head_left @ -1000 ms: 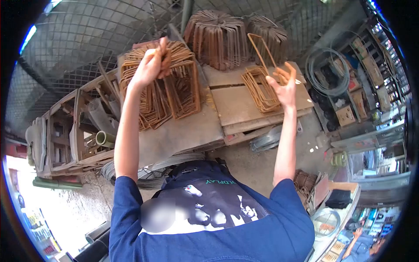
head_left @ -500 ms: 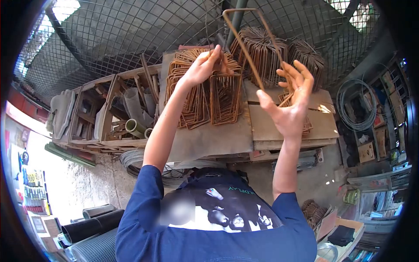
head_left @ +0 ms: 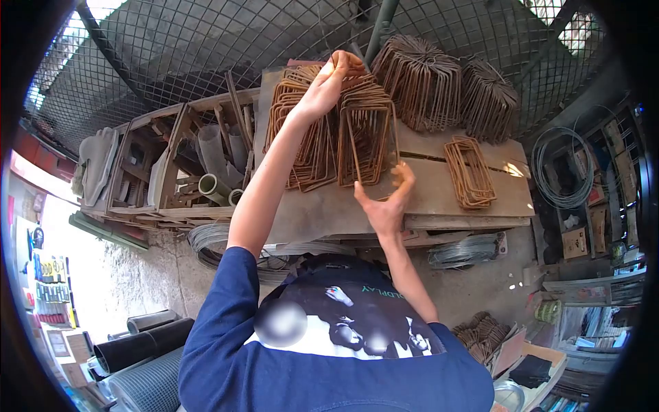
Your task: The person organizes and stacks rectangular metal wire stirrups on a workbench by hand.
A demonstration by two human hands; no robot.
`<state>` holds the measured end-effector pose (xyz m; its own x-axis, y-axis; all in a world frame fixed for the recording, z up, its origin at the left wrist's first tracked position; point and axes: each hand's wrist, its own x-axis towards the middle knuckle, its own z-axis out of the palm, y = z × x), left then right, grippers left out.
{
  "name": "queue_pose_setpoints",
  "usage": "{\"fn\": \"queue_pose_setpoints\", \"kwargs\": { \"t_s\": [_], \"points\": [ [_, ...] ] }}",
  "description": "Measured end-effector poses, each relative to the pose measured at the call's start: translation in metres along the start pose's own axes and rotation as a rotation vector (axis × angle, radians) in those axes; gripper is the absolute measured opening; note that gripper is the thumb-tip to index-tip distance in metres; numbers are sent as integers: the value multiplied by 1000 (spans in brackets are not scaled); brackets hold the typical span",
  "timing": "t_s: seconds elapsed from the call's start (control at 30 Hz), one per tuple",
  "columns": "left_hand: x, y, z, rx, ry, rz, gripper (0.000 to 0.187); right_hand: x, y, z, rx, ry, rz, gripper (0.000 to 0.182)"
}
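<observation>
My left hand (head_left: 327,88) is closed at the top of a bundle of rusty rebar stirrups (head_left: 305,147) on the bench; what its fingertips pinch is hidden. My right hand (head_left: 386,206) is at the near end of a long rectangular rebar stirrup (head_left: 351,147), its thumb at one lower corner and its fingers at the other. This stirrup lies along the front of the bundle, its far end close to my left hand. To the right, a small pile of similar stirrups (head_left: 470,172) lies on the boards.
Two large stirrup bundles (head_left: 422,82) (head_left: 491,99) stand at the back against wire mesh (head_left: 220,41). A wooden rack (head_left: 175,165) with pipes is on the left. Coiled wire (head_left: 563,165) hangs at right, with more wire coils (head_left: 467,250) under the bench.
My right hand has moved left and down, bringing the raised stirrup onto the front of the bundle. My left hand stays at the bundle's top. The small pile at right is now uncovered.
</observation>
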<state>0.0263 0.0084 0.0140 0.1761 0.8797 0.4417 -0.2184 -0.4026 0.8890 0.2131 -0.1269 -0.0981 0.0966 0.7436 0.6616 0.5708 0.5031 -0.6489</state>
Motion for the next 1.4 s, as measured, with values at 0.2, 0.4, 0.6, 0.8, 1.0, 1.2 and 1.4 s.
{"fn": "queue_pose_setpoints", "kwargs": {
  "t_s": [0.2,0.4,0.6,0.8,1.0,1.2,1.4],
  "points": [
    [-5,6,3,40,15,77,48,11,-3,9,-120,-138,35,82],
    [-23,20,4,67,-47,-91,52,92,-54,22,224,-34,-254,32],
    [-36,27,-5,205,218,-39,61,122,-70,38,477,-230,-354,14],
    [2,53,-6,160,377,43,58,209,-73,48,540,-264,-198,15],
    [-12,57,2,258,285,-82,58,200,-76,37,753,-525,-108,21],
    [-7,7,-4,878,579,779,62,168,-94,40,648,-379,-427,18],
    [-16,30,-5,273,144,95,64,189,-87,44,438,-213,-526,13]
  ]
}}
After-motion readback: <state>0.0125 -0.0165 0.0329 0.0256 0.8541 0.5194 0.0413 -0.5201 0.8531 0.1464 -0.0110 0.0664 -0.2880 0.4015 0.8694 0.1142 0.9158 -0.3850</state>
